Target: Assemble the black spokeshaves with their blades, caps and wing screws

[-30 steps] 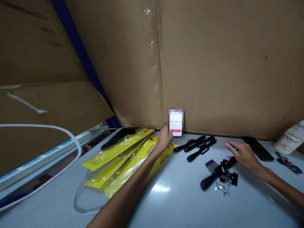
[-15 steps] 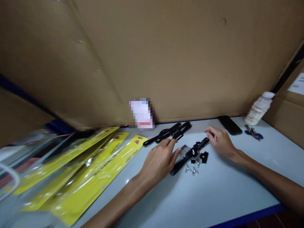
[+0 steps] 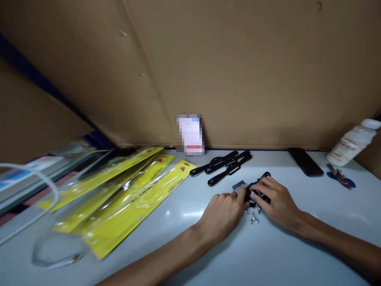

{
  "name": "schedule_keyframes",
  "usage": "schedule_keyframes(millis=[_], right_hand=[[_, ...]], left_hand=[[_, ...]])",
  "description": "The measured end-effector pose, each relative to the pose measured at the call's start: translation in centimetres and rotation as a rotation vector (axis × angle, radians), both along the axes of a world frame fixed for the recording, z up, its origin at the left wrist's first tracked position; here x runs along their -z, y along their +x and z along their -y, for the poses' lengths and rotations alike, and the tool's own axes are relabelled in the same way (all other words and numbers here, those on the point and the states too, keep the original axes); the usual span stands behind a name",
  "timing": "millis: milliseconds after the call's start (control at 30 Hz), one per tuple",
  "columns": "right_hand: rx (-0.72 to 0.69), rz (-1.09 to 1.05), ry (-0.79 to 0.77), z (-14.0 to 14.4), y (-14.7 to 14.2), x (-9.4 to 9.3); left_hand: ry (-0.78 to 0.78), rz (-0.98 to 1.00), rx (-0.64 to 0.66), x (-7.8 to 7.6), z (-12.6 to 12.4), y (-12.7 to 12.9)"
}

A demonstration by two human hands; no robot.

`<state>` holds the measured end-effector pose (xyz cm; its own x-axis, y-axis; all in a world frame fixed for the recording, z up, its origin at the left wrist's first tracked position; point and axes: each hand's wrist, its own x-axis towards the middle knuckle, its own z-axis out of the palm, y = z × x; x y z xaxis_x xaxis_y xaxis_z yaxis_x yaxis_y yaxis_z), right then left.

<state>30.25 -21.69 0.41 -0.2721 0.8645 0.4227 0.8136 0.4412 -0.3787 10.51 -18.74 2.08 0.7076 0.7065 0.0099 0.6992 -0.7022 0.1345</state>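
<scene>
A black two-handled tool with a grey metal blade (image 3: 239,185) lies on the pale table (image 3: 268,254) near the middle. My left hand (image 3: 222,213) closes over its near handle. My right hand (image 3: 275,200) grips its far handle (image 3: 263,177) and the black knobs beside it. A silver wing nut (image 3: 254,218) rests on the table just below my hands. A stack of similar black tool bodies (image 3: 226,165) sits a little farther back.
Yellow packaging cards in clear plastic (image 3: 119,190) spread over the left of the table. A phone (image 3: 190,135) leans on the cardboard wall (image 3: 238,71). At the right are a dark flat case (image 3: 305,167), a white bottle (image 3: 351,142) and keys (image 3: 339,177).
My left hand came back from the phone and settled on the black tool. My right hand closed onto the tool's other end. The view swung right and down.
</scene>
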Motion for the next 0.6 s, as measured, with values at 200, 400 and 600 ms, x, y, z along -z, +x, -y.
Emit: schedule_keyframes(millis=[200,400,600], right_hand=[[-0.095,-0.158,-0.074,0.0,0.6,-0.4],[-0.025,-0.163,-0.157,0.7,-0.2,-0.5],[-0.088,-0.123,0.049,0.9,-0.3,-0.3]], left_hand=[[-0.09,0.089,-0.045,-0.5,-0.2,-0.4],[-0.09,0.131,0.03,-0.3,0.4,0.0],[-0.173,0.4,0.019,0.8,0.2,0.0]])
